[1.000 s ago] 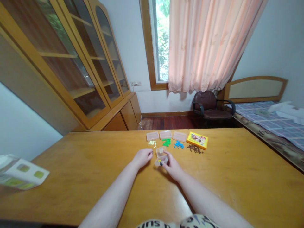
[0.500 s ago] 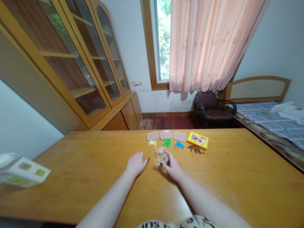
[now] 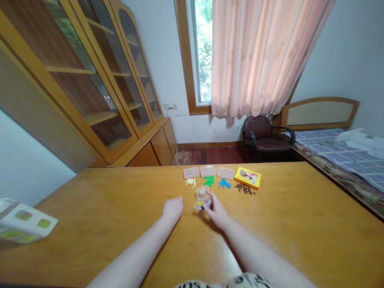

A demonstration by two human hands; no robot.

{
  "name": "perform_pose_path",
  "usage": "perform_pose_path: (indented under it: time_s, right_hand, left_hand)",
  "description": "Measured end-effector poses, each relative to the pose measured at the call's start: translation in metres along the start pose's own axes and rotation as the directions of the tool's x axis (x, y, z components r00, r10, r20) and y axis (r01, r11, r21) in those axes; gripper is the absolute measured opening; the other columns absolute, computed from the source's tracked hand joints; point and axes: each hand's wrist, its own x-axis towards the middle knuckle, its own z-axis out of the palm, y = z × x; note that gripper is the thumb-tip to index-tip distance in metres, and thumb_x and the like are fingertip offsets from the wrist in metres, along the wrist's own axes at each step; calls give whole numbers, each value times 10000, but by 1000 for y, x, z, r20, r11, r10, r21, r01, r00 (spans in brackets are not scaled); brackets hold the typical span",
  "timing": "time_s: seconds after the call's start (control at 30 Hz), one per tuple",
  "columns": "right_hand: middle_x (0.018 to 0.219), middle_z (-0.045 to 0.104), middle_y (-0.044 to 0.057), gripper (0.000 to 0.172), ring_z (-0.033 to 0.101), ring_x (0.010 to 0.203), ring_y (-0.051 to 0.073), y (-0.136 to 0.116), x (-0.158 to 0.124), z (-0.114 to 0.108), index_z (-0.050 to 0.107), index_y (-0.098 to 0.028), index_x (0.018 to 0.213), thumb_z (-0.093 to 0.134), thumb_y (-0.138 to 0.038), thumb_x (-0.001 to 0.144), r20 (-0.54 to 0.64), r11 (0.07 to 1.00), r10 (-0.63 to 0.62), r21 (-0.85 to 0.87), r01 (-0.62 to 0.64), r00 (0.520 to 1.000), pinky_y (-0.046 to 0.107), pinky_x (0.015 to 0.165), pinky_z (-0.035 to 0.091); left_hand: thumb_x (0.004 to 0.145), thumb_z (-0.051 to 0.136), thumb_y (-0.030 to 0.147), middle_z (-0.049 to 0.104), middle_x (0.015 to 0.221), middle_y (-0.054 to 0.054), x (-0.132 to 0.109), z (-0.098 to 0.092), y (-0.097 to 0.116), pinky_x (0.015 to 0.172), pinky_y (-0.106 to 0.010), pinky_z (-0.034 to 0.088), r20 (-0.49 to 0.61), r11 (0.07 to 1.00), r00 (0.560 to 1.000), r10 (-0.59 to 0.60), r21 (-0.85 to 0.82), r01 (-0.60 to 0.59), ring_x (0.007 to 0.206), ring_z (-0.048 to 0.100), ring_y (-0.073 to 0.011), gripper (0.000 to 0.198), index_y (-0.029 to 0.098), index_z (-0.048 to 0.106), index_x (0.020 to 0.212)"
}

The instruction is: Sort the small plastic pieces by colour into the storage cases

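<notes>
My right hand point(image 3: 218, 212) grips a small clear plastic box point(image 3: 198, 207) by its right side, thumb in front. Its hinged lid point(image 3: 203, 192) stands open on the far side, and the box looks tilted toward me. A few small yellow pieces point(image 3: 201, 203) lie inside. To the left, my left hand point(image 3: 173, 209) rests on the tabletop with its fingers curled under; what is in them, if anything, is hidden. Beyond the box are piles of small cream pieces point(image 3: 191, 183), green pieces point(image 3: 209, 181), blue pieces point(image 3: 225, 183) and brown pieces point(image 3: 245, 189).
Three clear plastic trays, a left tray point(image 3: 191, 173), a middle tray point(image 3: 208, 171) and a right tray point(image 3: 225, 173), line the table's far edge. Beside them lies a yellow carton point(image 3: 247, 177). A white box with cut-outs point(image 3: 28, 222) stands at left on the wooden table point(image 3: 105, 224).
My left hand has gone from spread fingers with the thumb out to a curled fist. My right hand still holds the box in about the same place. The view has shifted slightly.
</notes>
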Motion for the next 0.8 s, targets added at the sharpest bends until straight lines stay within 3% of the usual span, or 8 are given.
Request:
perform_pose_path:
  time_s: [0.37, 0.6, 0.8]
  right_hand:
    - [738, 526, -22, 552, 476, 645, 142, 6, 1, 2, 381, -181, 1304, 567, -312, 802, -14, 999, -18, 41, 19, 1000, 275, 636, 392]
    - [769, 552, -13, 560, 497, 677, 152, 8, 2, 3, 390, -191, 1304, 584, -317, 794, -16, 997, -4, 71, 5, 1000, 286, 670, 402]
    - [801, 572, -1, 574, 508, 677, 149, 5, 1, 2, 385, -186, 1311, 590, -313, 790, 4, 998, -21, 65, 21, 1000, 292, 676, 416]
  left_hand:
    - [927, 279, 188, 686, 830, -216, -15, 4, 7, 701, -384, 495, -59, 988, 987, -151, -2, 152, 845, 676, -296, 403, 65, 662, 898]
    - [948, 279, 296, 686, 792, -179, -20, 10, 0, 661, -370, 487, -123, 996, 989, -81, -42, 77, 788, 679, -295, 409, 95, 631, 900]
    - [942, 317, 365, 694, 817, -100, -12, -16, 18, 638, -291, 440, -198, 975, 980, -7, -218, -37, 744, 659, -223, 366, 174, 620, 868]
